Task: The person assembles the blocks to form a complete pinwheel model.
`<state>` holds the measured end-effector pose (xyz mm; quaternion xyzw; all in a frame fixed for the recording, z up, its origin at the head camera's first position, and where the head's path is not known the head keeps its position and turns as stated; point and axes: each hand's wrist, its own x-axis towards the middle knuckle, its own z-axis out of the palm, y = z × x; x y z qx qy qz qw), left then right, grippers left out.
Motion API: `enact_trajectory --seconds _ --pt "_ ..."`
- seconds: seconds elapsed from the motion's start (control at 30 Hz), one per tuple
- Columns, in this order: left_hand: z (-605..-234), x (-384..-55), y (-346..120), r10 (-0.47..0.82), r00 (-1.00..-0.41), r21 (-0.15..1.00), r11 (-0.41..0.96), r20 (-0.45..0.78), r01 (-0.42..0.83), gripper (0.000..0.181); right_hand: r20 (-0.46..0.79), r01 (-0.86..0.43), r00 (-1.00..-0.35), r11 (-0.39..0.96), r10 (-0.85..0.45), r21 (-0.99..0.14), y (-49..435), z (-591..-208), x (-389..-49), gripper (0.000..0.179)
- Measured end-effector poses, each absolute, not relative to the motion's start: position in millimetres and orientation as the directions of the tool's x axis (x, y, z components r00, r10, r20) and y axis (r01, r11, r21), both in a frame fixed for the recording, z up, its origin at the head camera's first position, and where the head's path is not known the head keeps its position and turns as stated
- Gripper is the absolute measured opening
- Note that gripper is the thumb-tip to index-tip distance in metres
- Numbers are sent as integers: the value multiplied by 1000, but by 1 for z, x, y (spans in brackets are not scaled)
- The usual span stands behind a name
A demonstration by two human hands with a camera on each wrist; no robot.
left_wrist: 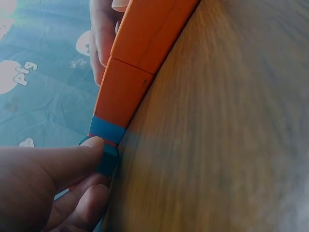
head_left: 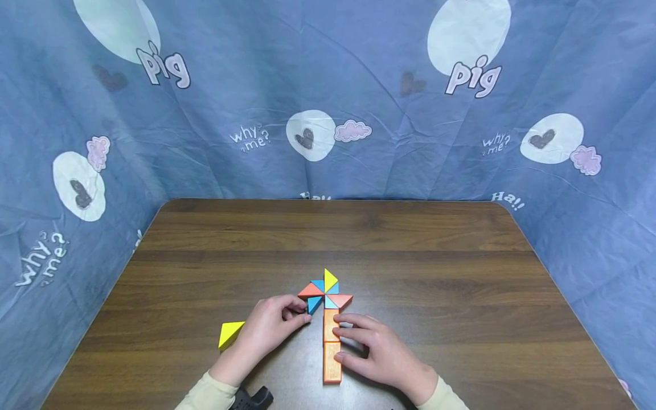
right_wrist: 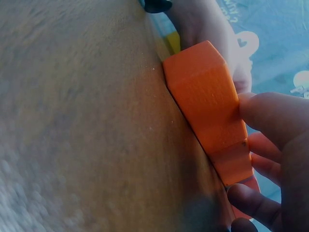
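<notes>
My left hand (head_left: 274, 322) pinches a blue triangular block (head_left: 314, 305) between thumb and fingers, at the lower left of a pinwheel of blocks. The left wrist view has the thumb on that block, low against the table. Around the pinwheel's centre lie a yellow triangle (head_left: 330, 280), a red triangle (head_left: 310, 291) on the left, a pinkish-red one (head_left: 340, 300) on the right and several blue ones. Below it, two orange rectangular blocks (head_left: 332, 363) stand end to end as a stem. My right hand (head_left: 384, 350) rests its fingertips on these orange blocks, fingers spread and loosely bent.
A loose yellow triangular block (head_left: 230, 334) lies left of my left forearm. A black strap-like object (head_left: 252, 398) shows by the left sleeve at the near edge. The brown wooden table (head_left: 435, 256) meets a blue printed curtain (head_left: 369, 74) at its back and sides.
</notes>
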<state>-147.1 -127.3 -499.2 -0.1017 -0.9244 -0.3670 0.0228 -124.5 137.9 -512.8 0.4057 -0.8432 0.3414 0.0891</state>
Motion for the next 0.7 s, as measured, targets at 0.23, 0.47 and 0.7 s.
enact_trajectory --seconds 0.23,0.47,0.7 --pt "-501 -148 -126 172 -977 661 720 128 213 18 422 -740 -660 442 -622 -507 138 -514 -124 37" --pt "-501 -149 -125 171 -978 656 726 119 206 18 453 -761 -640 433 -620 -483 138 -514 -124 37" --pt "-502 -150 -125 170 -977 661 720 131 214 15 433 -748 -653 440 -621 -497 138 -513 -124 37"
